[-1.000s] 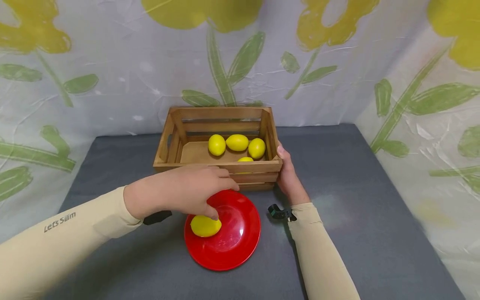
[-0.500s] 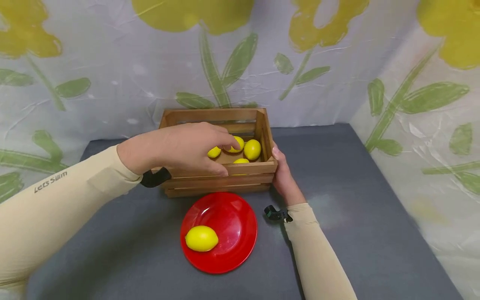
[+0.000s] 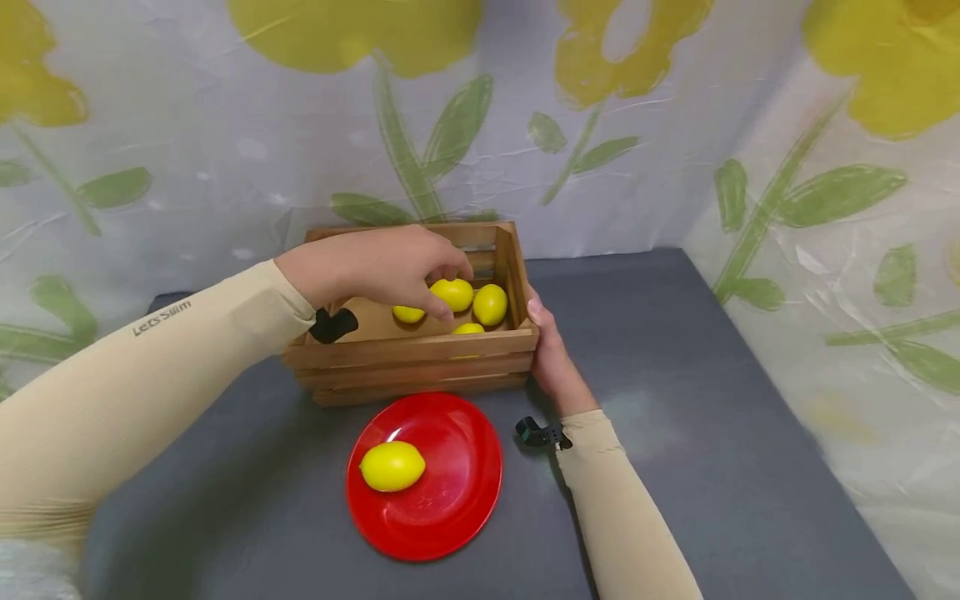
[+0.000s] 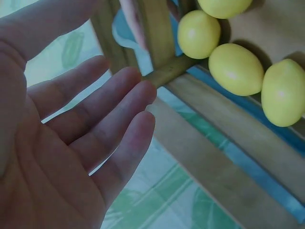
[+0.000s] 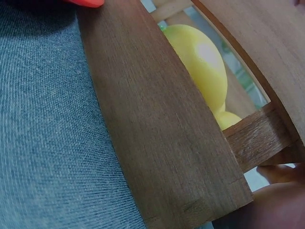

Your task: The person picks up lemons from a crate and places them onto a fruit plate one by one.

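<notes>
I see four yellow oval lemons (image 3: 491,305) toward the right inside the slatted brown wooden crate (image 3: 420,352), open floor (image 3: 373,322) at left, the left hand (image 3: 393,262) over it, fingers and thumb apart. The right hand (image 3: 553,354) grips the crate's right end; a round red plate (image 3: 459,500) by its front edge holds another lemon (image 3: 392,466)

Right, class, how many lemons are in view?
5: one lemon on the plate; four in the crate, a left one, a middle one, a right one and one at the front. The left hand may hide more.
</notes>
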The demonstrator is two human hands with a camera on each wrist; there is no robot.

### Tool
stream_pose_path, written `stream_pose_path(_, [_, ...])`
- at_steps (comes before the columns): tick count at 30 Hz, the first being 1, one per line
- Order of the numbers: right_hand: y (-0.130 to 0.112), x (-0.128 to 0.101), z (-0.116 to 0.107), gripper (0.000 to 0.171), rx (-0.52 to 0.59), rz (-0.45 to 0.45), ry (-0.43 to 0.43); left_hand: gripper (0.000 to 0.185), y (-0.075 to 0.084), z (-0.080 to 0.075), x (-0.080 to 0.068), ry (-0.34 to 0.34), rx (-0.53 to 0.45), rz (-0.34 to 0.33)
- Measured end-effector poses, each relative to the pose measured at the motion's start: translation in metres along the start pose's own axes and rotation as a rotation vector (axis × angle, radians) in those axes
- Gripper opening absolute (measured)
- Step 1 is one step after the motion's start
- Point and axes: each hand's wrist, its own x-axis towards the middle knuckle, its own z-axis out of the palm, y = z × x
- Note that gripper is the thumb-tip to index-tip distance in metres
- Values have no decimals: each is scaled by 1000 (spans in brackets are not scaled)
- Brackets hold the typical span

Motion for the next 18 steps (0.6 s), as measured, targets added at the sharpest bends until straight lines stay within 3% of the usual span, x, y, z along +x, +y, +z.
stream_pose_path(12, [0, 2, 1, 96, 20, 1, -7, 58, -16, 21, 34, -95, -40, -65])
stream_pose_path(18, [1, 2, -2, 93, 6, -4, -5, 59, -14, 30, 46, -143, -31, -27])
